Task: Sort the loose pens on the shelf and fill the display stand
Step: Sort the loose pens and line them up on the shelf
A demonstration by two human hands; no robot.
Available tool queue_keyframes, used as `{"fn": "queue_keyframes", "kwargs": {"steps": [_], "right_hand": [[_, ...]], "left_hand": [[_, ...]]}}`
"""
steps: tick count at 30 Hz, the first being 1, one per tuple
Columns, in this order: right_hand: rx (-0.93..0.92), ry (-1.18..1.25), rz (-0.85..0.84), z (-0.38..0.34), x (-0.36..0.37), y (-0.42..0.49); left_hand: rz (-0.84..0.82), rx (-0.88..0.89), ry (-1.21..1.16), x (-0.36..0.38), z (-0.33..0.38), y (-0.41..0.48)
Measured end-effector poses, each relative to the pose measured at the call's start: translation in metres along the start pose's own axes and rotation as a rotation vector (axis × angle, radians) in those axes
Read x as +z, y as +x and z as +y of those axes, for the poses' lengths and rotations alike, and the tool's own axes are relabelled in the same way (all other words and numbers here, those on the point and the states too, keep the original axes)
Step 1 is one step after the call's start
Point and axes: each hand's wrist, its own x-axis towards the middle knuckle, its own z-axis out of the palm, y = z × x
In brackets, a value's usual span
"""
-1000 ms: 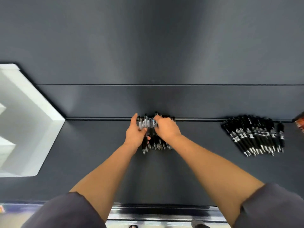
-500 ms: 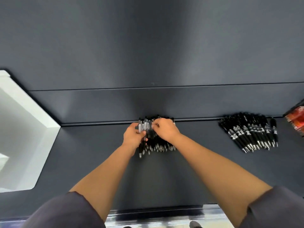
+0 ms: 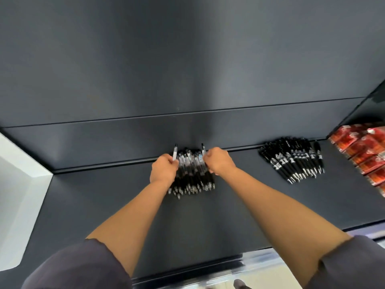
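In the head view, a dark shelf [image 3: 208,222] is seen from above, and a heap of loose pens [image 3: 193,180] lies at its middle, close against the low back ledge, tips towards the viewer. The left hand [image 3: 164,171] is placed at the heap's left edge, its fingers curled round an upright pen [image 3: 175,154] whose end stands above the knuckles. The right hand [image 3: 220,160] is placed at the heap's right edge, fingers curled, and a second upright pen [image 3: 203,150] is gripped there. A sorted row of black pens [image 3: 293,159] is laid well apart to the right. Red packets [image 3: 366,151] are stacked at the far right, and a white panel [image 3: 18,195] is seen at the left.
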Motion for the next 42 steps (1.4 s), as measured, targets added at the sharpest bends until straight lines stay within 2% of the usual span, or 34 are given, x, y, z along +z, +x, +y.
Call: {"fn": "queue_keyframes", "kwargs": {"steps": [3,6,12,16,22,29,36,42], "right_hand": [[0.023,-0.102,0.001,0.012,-0.005,0.003],[0.01,-0.134,-0.017,0.015,-0.003,0.007],[0.011,-0.236,-0.09,0.017,0.009,0.015],[0.034,-0.167,-0.108,0.021,0.013,0.023],[0.039,-0.07,-0.188,-0.006,0.033,0.019],[0.041,0.034,-0.258,-0.048,0.071,-0.003],[-0.01,0.099,-0.276,-0.074,0.091,-0.017],[-0.059,-0.201,-0.191,-0.071,0.087,-0.02]], "left_hand": [[-0.022,-0.012,0.18,0.004,0.002,0.0],[-0.046,-0.017,0.182,0.01,-0.001,0.003],[0.044,-0.113,0.205,0.018,-0.004,0.004],[-0.005,-0.123,0.157,0.027,-0.006,0.002],[0.009,-0.098,0.136,0.034,-0.01,-0.004],[0.058,-0.109,0.149,0.0,-0.038,0.003],[0.068,-0.046,-0.037,-0.03,-0.062,0.008],[0.076,-0.048,0.221,-0.032,-0.072,0.003]]}}
